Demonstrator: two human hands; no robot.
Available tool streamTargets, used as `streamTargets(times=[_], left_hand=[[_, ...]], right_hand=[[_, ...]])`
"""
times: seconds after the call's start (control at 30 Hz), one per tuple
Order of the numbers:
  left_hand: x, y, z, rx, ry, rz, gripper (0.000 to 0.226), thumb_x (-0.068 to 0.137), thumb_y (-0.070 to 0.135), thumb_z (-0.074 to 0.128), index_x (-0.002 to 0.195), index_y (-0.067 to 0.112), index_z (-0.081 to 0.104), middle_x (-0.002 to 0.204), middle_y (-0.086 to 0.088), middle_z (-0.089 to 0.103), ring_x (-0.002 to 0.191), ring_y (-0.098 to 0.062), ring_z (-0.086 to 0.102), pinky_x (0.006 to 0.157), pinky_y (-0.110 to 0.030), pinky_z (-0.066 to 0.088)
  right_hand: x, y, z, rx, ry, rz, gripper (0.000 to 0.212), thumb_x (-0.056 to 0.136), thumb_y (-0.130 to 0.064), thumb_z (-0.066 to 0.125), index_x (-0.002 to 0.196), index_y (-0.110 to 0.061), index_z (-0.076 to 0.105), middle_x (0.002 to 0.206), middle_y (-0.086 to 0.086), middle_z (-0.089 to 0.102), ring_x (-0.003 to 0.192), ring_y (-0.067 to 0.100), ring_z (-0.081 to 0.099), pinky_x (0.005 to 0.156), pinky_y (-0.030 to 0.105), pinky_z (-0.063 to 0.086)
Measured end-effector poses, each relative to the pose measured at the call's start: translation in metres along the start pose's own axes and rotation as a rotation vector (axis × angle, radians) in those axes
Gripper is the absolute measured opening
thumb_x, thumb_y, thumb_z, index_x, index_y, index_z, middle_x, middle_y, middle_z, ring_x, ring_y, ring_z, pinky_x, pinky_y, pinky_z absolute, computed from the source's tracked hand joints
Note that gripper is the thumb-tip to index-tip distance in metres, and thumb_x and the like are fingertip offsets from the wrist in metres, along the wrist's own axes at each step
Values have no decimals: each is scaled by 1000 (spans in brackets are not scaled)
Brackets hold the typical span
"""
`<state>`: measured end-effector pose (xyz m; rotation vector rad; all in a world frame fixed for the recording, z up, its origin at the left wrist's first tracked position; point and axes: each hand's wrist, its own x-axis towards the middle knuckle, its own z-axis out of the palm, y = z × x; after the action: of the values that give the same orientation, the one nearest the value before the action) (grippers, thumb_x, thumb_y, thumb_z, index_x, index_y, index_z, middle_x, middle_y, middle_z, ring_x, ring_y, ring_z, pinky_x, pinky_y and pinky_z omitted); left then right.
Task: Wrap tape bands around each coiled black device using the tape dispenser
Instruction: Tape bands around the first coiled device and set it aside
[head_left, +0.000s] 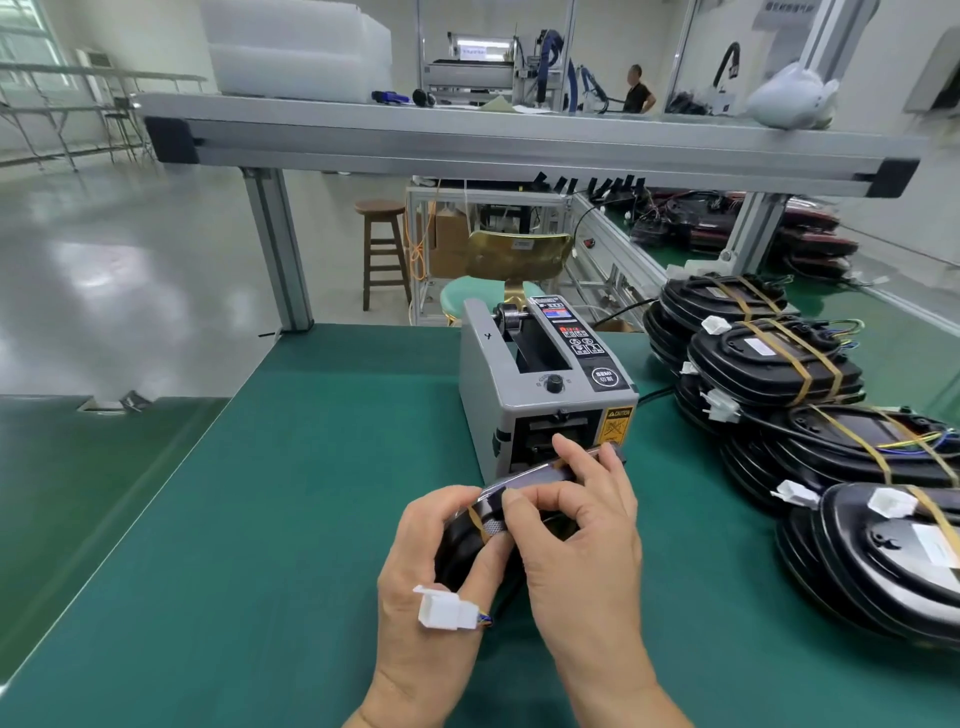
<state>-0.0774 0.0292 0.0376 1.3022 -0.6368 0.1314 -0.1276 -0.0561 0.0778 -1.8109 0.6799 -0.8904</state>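
Left hand gripped the device above the near edge of the table, before the dispenser; right hand pinched tape against its rim. Taped devices lay stacked along the right edge.

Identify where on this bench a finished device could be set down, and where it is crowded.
Bare green mat lies left of the tape dispenser and the left hand, out to the bench's left edge. The right side is crowded: stacks of banded devices, with a cable beside the dispenser.

Bright, even indoor light, glare on the floor, edges warped and blurred
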Motion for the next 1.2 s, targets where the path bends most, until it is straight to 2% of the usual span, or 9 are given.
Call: streamTargets(times=[0.33,0.5,0.67,0.8,1.07,1.2], left_hand=[[0,-3,-3,80,-20,93,42,76,7,72,105,37,65,105,-1,64,99,-18,65,83,-15,51],[2,-3,-5,151,-35,117,30,78,24,73,105,35,67,110,-7,64,105,-20,63,87,-18,49],[3,-6,-6,210,-30,135,32,76,14,74,102,30,68,111,-8,64,108,-13,62,89,-15,47],[3,-6,-7,176,-34,120,25,78,31,68,103,32,68,113,-7,64,107,-17,63,88,-20,49],[3,-8,-7,171,-33,126,26,78,32,68,104,31,68,114,-5,64,107,-18,64,87,-19,49],[3,-8,-6,180,-34,148,25,79,30,69,104,33,68,114,-3,64,105,-20,64,87,-22,51]], right_hand=[[0,-3,0,-20,-11,5,31,80,-14,75,56,-32,68,133,-25,54,139,-15,14,104,0,8],[-1,-3,0,-19,-22,7,29,80,-14,75,57,-30,68,133,-25,53,138,-16,14,105,3,10],[-1,-2,0,-26,-16,-7,27,80,-14,75,60,-29,68,133,-22,54,139,-15,14,110,11,13],[-2,-1,0,-35,-18,-23,23,80,-16,74,62,-29,68,134,-22,53,138,-16,13,114,18,15],[-5,2,1,-58,-2,-62,22,83,-18,74,65,-27,65,136,-19,53,141,-12,14,120,33,19],[-6,4,1,-49,35,-84,22,85,-15,73,67,-26,65,135,-18,54,140,-10,19,119,36,20]])
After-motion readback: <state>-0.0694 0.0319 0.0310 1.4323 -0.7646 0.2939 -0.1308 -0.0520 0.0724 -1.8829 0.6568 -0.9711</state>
